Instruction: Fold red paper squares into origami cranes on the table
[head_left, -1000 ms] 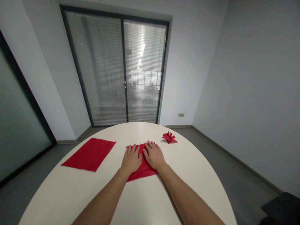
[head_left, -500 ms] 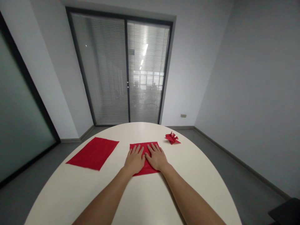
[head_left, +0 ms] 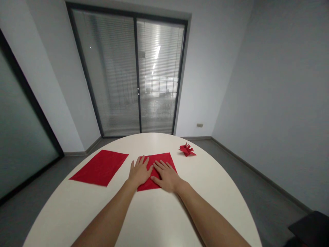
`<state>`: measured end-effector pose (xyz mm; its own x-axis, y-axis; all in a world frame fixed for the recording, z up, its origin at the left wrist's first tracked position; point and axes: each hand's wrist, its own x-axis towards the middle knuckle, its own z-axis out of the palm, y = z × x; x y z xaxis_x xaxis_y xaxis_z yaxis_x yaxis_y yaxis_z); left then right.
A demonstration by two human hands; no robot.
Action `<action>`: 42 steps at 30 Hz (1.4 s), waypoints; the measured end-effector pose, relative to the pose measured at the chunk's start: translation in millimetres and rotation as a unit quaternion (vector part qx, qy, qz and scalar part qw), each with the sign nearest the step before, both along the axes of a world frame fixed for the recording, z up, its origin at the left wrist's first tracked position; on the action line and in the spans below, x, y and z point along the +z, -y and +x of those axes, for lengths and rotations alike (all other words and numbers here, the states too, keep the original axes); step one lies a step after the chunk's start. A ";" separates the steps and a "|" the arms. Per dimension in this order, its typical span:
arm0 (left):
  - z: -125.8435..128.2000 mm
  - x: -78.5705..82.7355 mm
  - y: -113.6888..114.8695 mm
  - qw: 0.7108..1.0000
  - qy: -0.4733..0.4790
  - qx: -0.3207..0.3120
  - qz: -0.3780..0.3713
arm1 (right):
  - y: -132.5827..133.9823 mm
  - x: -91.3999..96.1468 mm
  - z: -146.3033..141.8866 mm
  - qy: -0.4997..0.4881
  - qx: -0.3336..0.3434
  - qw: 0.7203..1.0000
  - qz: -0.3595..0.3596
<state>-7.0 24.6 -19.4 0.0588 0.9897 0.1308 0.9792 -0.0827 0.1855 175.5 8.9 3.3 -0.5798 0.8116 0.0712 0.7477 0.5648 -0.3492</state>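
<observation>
A folded sheet of red paper (head_left: 162,159) lies on the white round table (head_left: 154,212) in front of me. My left hand (head_left: 139,171) rests flat on its left part, fingers stretched out. My right hand (head_left: 165,174) lies flat on its near right part, fingers spread and pointing left and away. Both palms press the paper down; neither hand holds anything.
A larger flat red sheet (head_left: 99,167) lies to the left on the table. A small folded red paper figure (head_left: 187,150) sits at the far right. Beyond the table are glass doors with blinds (head_left: 133,75). A dark object (head_left: 309,226) is at the lower right.
Both hands slid a little toward me and to the left over the red paper. More of the paper's far right part now shows uncovered.
</observation>
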 end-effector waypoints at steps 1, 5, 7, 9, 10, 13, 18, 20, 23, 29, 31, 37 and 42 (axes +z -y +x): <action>-1.3 -0.3 -0.9 1.000 0.002 0.002 -0.001 | 1.7 -0.4 0.0 0.003 0.005 1.000 -0.010; -3.9 -1.1 -3.0 1.000 0.007 0.004 0.002 | 4.4 0.8 1.4 0.011 0.007 0.999 -0.036; -4.2 -0.7 -3.1 1.000 0.009 -0.001 0.003 | 4.4 4.0 4.6 0.020 0.010 0.998 -0.059; -4.4 -0.4 -3.0 1.000 0.010 -0.008 0.007 | 4.0 8.2 9.7 0.033 0.022 0.995 -0.090; -4.7 -0.5 -3.0 1.000 0.011 -0.013 0.010 | 3.8 10.4 12.7 0.038 0.028 0.993 -0.104; -6.3 -2.0 -3.9 0.999 0.028 -0.035 0.025 | 2.9 15.1 21.7 0.053 0.040 0.988 -0.137; -8.1 0.1 -5.6 0.989 0.086 -0.091 0.076 | 1.9 15.2 29.0 0.031 0.044 0.990 -0.127; -7.1 4.5 -4.1 0.981 0.126 -0.109 0.098 | 1.0 13.6 29.7 0.022 0.040 0.992 -0.117; -4.5 11.4 1.6 0.970 0.176 -0.145 0.089 | -1.7 11.5 31.5 0.018 0.021 0.994 -0.102; -4.2 15.3 14.5 0.960 0.163 -0.226 0.037 | -8.6 11.1 41.1 -0.019 0.012 0.999 -0.048; -5.3 14.9 15.8 0.959 0.159 -0.235 0.016 | -10.6 11.6 44.2 -0.032 0.015 0.999 -0.036; -11.3 15.7 15.1 0.955 0.165 -0.245 0.009 | -13.5 11.0 48.8 -0.051 0.007 0.998 -0.036; -17.5 21.4 15.9 0.955 0.152 -0.255 -0.012 | -12.3 13.5 49.9 -0.039 0.012 0.998 -0.042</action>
